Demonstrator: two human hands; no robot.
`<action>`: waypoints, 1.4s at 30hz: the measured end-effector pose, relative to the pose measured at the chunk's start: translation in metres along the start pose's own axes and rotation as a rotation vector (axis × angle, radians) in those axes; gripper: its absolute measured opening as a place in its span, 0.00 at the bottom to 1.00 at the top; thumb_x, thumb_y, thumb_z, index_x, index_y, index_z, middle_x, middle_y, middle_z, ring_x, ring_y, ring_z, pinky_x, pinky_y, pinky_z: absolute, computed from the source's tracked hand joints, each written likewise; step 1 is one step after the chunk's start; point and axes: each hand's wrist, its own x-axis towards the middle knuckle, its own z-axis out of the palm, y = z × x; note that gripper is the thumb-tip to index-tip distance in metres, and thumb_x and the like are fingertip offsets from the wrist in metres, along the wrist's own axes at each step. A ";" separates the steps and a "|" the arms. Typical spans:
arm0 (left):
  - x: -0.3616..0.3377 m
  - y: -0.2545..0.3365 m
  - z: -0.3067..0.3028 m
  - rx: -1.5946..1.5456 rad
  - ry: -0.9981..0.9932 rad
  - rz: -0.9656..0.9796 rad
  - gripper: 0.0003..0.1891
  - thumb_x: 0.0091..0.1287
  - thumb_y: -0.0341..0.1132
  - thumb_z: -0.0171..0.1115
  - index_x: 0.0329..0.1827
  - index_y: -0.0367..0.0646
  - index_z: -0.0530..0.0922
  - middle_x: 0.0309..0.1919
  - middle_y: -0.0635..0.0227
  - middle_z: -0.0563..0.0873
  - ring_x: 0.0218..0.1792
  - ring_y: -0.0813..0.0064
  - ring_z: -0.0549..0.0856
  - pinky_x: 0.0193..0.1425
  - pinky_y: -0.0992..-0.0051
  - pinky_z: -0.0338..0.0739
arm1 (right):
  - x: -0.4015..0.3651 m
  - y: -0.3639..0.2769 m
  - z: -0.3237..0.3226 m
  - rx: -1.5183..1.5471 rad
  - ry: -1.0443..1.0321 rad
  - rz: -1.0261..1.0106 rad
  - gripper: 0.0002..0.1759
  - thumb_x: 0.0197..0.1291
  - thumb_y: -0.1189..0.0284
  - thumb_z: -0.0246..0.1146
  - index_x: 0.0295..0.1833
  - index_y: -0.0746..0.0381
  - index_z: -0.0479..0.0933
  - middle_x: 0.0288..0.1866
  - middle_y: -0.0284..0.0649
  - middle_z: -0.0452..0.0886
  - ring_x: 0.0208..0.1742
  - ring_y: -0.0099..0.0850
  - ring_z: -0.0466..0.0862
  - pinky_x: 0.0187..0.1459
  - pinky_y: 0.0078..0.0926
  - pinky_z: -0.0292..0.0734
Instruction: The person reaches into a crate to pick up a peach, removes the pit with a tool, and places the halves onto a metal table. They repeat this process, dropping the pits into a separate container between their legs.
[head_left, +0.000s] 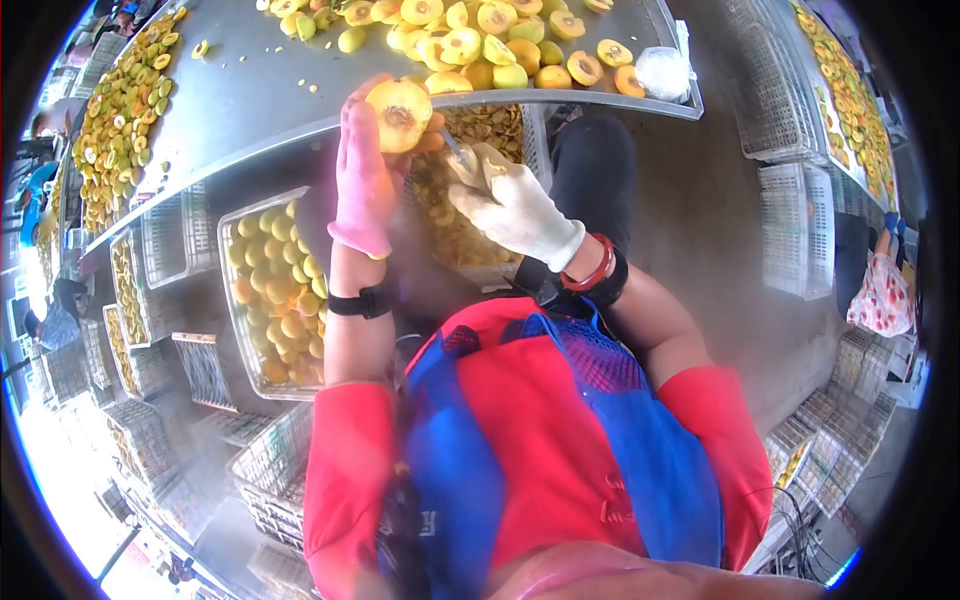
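Note:
My left hand, in a pink glove, is closed around a yellow peach half. Its cut face is turned up, with a brown, rough centre. Close beside the fruit, my right hand in a white glove grips a small knife; only a short piece of its metal shows, and its tip is hard to make out. Both hands are just off the near edge of the metal table. Under them stands a crate of orange-brown peels or scraps. Cut peach halves are heaped on the table beyond.
A white crate of whole yellow peaches stands at my left knee. A clear plastic-wrapped bundle lies at the table's right corner. Stacked crates line the right side. Another person's arm and bag show at far right.

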 end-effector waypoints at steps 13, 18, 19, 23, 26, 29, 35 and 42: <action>-0.036 -0.016 0.051 -0.140 0.068 0.042 0.14 0.76 0.34 0.54 0.59 0.40 0.65 0.50 0.57 0.81 0.44 0.66 0.85 0.52 0.68 0.82 | -0.014 -0.008 -0.006 -0.085 -0.072 0.182 0.19 0.61 0.77 0.62 0.59 0.64 0.73 0.48 0.49 0.81 0.46 0.46 0.82 0.45 0.33 0.79; -0.031 -0.033 0.055 -0.047 0.135 0.228 0.17 0.79 0.44 0.52 0.59 0.41 0.70 0.51 0.55 0.85 0.44 0.61 0.87 0.46 0.65 0.87 | -0.017 -0.006 -0.004 0.150 -0.123 0.183 0.21 0.62 0.80 0.59 0.62 0.66 0.72 0.53 0.45 0.82 0.51 0.35 0.81 0.54 0.31 0.75; -0.031 -0.032 0.055 -0.061 0.131 0.218 0.17 0.79 0.45 0.52 0.59 0.41 0.70 0.51 0.55 0.84 0.44 0.62 0.87 0.46 0.64 0.87 | -0.018 -0.007 -0.004 0.252 -0.167 0.240 0.21 0.62 0.80 0.59 0.62 0.66 0.72 0.53 0.43 0.82 0.51 0.34 0.81 0.54 0.31 0.75; -0.034 -0.032 0.051 -0.073 0.094 0.181 0.22 0.78 0.51 0.52 0.59 0.40 0.71 0.51 0.54 0.84 0.46 0.62 0.87 0.46 0.64 0.87 | -0.015 -0.012 -0.010 0.409 -0.246 0.285 0.16 0.63 0.79 0.58 0.57 0.64 0.73 0.45 0.35 0.78 0.44 0.26 0.78 0.46 0.27 0.74; -0.035 -0.035 0.044 -0.054 0.041 0.173 0.23 0.77 0.52 0.52 0.59 0.40 0.71 0.52 0.52 0.84 0.46 0.61 0.87 0.46 0.64 0.87 | -0.015 -0.013 -0.008 0.284 -0.209 0.188 0.03 0.66 0.74 0.58 0.44 0.60 0.74 0.27 0.30 0.74 0.25 0.22 0.74 0.28 0.26 0.71; -0.036 -0.036 0.036 -0.085 -0.041 0.188 0.25 0.76 0.52 0.55 0.59 0.38 0.71 0.51 0.52 0.84 0.46 0.63 0.87 0.45 0.65 0.87 | -0.008 -0.038 -0.030 0.751 -0.473 0.725 0.02 0.69 0.72 0.58 0.44 0.57 0.72 0.25 0.27 0.70 0.20 0.18 0.68 0.21 0.19 0.63; -0.036 -0.036 0.023 -0.188 -0.238 0.053 0.26 0.73 0.50 0.60 0.61 0.37 0.71 0.51 0.53 0.84 0.46 0.64 0.87 0.47 0.65 0.86 | -0.013 -0.033 -0.030 0.961 -0.594 0.860 0.07 0.68 0.70 0.61 0.45 0.58 0.70 0.21 0.27 0.66 0.14 0.17 0.62 0.15 0.18 0.53; -0.022 -0.027 0.011 -0.332 0.160 0.009 0.20 0.78 0.48 0.52 0.60 0.40 0.72 0.48 0.55 0.84 0.47 0.59 0.87 0.50 0.59 0.86 | -0.041 -0.001 -0.027 0.948 -0.457 0.880 0.12 0.65 0.70 0.65 0.47 0.62 0.70 0.20 0.29 0.66 0.12 0.17 0.62 0.12 0.17 0.54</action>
